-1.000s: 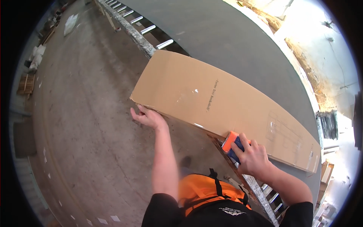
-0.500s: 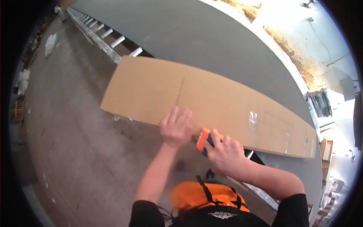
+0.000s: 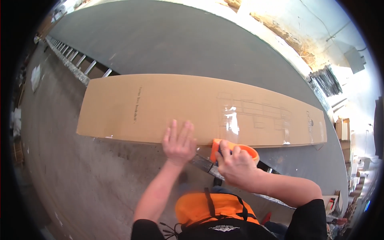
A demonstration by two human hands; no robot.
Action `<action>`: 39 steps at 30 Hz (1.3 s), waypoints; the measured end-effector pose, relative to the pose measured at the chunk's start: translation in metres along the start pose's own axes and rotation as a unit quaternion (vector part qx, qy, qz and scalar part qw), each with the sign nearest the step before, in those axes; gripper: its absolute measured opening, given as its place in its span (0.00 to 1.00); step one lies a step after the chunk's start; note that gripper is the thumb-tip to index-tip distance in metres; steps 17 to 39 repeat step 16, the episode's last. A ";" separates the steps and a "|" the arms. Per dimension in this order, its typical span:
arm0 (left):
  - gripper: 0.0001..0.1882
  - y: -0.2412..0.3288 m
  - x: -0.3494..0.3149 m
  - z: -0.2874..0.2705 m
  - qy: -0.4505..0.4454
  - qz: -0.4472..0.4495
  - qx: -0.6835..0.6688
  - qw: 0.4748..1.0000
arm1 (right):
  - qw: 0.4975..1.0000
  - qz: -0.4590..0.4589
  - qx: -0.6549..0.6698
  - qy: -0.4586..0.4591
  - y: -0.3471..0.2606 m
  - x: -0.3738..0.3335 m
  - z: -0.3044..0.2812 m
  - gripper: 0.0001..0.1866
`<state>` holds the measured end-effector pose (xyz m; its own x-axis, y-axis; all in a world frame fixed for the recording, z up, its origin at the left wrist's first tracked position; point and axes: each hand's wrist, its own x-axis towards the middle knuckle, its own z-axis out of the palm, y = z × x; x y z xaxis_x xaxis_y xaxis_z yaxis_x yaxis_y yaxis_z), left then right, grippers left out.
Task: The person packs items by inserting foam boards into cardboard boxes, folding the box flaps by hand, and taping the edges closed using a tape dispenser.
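A long, flat brown cardboard box [image 3: 180, 100] lies slanting across in front of me, with clear tape [image 3: 231, 122] shining on its top. My left hand [image 3: 179, 143] rests palm down at the box's near edge, fingers stretched over the top face and holding nothing. To its right, my right hand [image 3: 239, 164] is wrapped around an orange and dark blue tape dispenser [image 3: 249, 150]. The dispenser's front end meets the near edge of the box, just below the taped patch. My fingers hide part of its handle.
Under the box are a large grey sheet surface [image 3: 176, 40] and a metal roller conveyor [image 3: 76, 60]. Concrete floor [image 3: 100, 180] lies to the left. An orange bag [image 3: 216, 206] hangs at my waist. Dark bundled strips [image 3: 326, 80] stand by the wall at the right.
The box has shifted left and turned more level in view. The dispenser is now nearer the taped patch along the near edge. My left hand still lies on the box.
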<state>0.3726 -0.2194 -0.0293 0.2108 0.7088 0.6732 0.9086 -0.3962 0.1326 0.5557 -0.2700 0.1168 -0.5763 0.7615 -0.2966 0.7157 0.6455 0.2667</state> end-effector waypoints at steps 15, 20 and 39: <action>0.24 0.009 0.000 0.024 0.042 -0.047 0.065 0.996 | 0.995 -0.011 0.096 0.021 0.122 -0.099 0.067 0.23; 0.26 0.023 -0.002 0.030 0.045 -0.017 0.007 0.999 | 0.995 -0.008 0.099 0.029 0.126 -0.105 0.070 0.23; 0.26 0.023 -0.002 0.030 0.045 -0.017 0.007 0.999 | 0.995 -0.008 0.099 0.029 0.126 -0.105 0.070 0.23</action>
